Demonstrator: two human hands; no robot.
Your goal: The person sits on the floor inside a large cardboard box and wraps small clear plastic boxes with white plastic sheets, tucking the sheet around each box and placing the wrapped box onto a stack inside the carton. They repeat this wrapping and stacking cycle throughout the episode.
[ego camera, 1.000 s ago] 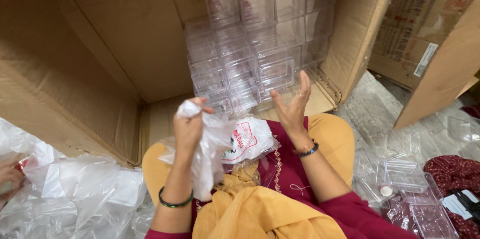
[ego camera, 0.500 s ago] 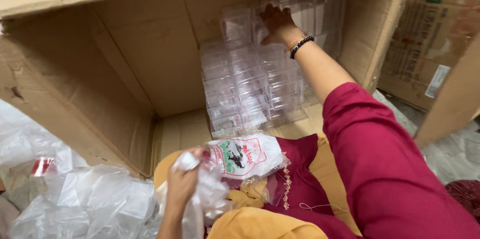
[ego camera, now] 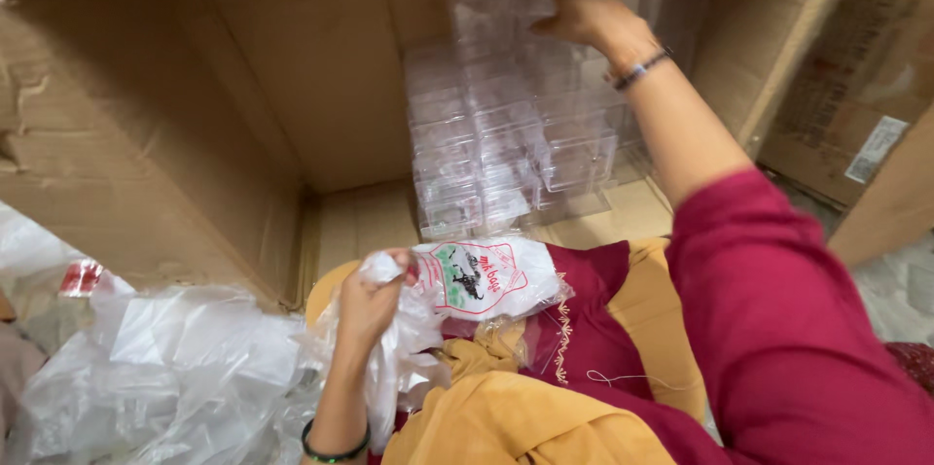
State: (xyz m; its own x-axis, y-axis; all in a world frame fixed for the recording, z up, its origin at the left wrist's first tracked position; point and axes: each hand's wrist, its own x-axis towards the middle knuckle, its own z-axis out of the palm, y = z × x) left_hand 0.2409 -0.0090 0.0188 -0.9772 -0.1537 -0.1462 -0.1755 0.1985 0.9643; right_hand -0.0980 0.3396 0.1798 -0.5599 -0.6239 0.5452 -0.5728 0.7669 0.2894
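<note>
My left hand [ego camera: 370, 304] grips a crumpled clear plastic bag [ego camera: 477, 280] with a red and green print, held over my lap. My right hand [ego camera: 584, 3] reaches deep into a large cardboard box [ego camera: 195, 115] lying on its side and grasps the top of a stack of clear plastic boxes [ego camera: 506, 134] against the box's back wall. A dark bangle circles each wrist. My red sleeve [ego camera: 778, 329] fills the lower right.
A heap of loose clear plastic bags [ego camera: 165, 368] lies at the lower left. Another printed cardboard carton [ego camera: 846, 86] stands at the right. My yellow and red clothing [ego camera: 545, 397] covers my lap at the bottom.
My right hand rose from my lap into the box and took hold of the top of the clear boxes. My left hand with the bag has sunk lower.
</note>
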